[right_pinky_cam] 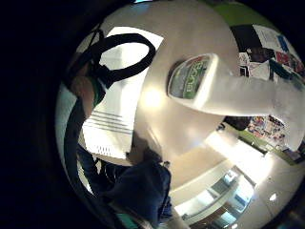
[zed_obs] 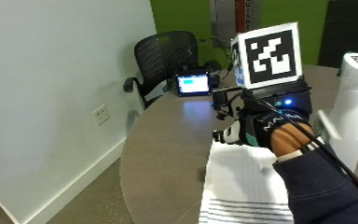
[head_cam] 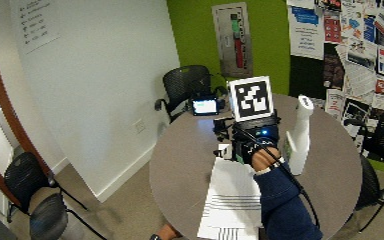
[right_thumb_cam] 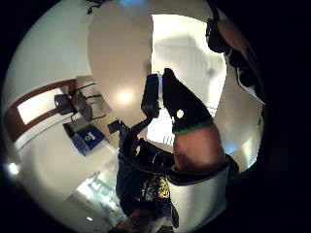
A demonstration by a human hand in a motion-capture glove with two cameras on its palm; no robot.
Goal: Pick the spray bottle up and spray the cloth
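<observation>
Outside view: my black-gloved right hand (zed_obs: 261, 125) hovers over the far end of the white cloth with grey stripes (zed_obs: 244, 189), which lies flat on the round grey bench (zed_obs: 160, 154). The tall white plastic spray bottle (zed_obs: 347, 116) stands upright on the bench just beside the hand, on its right, apart from it. I can't tell from here how the fingers are set. A small camera with a lit blue screen (zed_obs: 194, 84) sits at the bench's far edge, black mesh chair (zed_obs: 163, 58) behind it. Wide outside view: same layout; hand (head_cam: 252, 145) above the cloth (head_cam: 232, 200), bottle (head_cam: 298, 135) standing to its right, well inside the bench (head_cam: 179, 170) rim. Little-finger palm view: bottle (right_pinky_cam: 228, 86) is close to the palm, green label showing, not gripped; the cloth (right_pinky_cam: 116, 109) lies flat on the bench (right_pinky_cam: 167, 119) beyond the black glove loops. Thumb palm view: one gloved finger (right_thumb_cam: 182, 104) is stretched out straight over the cloth (right_thumb_cam: 189, 63), holding nothing. Reads as a relaxed, wide hand with nothing in it.
</observation>
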